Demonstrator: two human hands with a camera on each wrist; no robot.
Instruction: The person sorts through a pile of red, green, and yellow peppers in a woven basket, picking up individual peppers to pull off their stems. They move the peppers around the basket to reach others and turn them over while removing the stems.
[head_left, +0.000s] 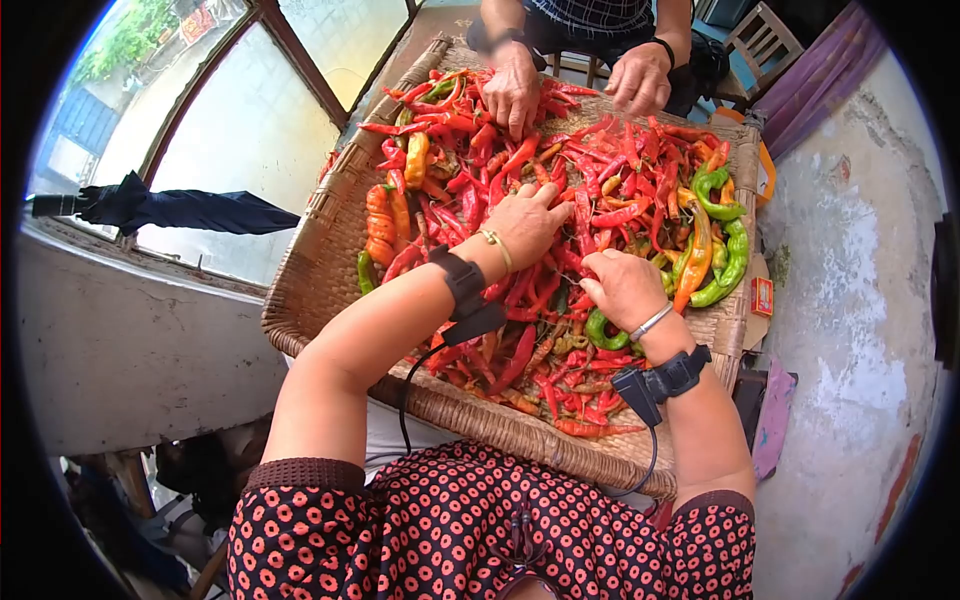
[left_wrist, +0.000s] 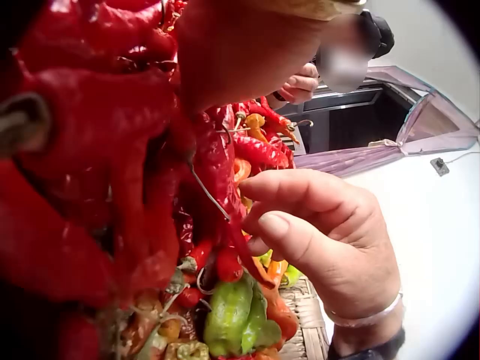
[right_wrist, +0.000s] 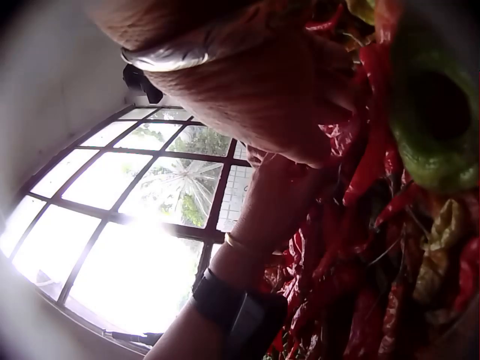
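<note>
A broad heap of red chili peppers (head_left: 470, 205) fills a woven tray (head_left: 300, 285). My left hand (head_left: 525, 228) reaches over the middle of the heap, fingers spread and tips among the chilies. To its right, my right hand (head_left: 628, 290) hovers low over the pile. In the left wrist view, the thumb and forefinger of my right hand (left_wrist: 330, 240) are apart beside a red chili (left_wrist: 244, 251), with nothing pinched between them. Curled green peppers (head_left: 735, 260) and an orange pepper (head_left: 694, 262) lie along the right side. A wrinkled orange pepper (head_left: 380, 228) lies at the left.
Across the tray sits another person, one hand (head_left: 512, 98) down in the chilies and the other hand (head_left: 640, 78) above them. A folded dark umbrella (head_left: 215, 211) rests by the window at left. A small red box (head_left: 762, 297) is beside the tray's right edge, near the wall (head_left: 850, 290).
</note>
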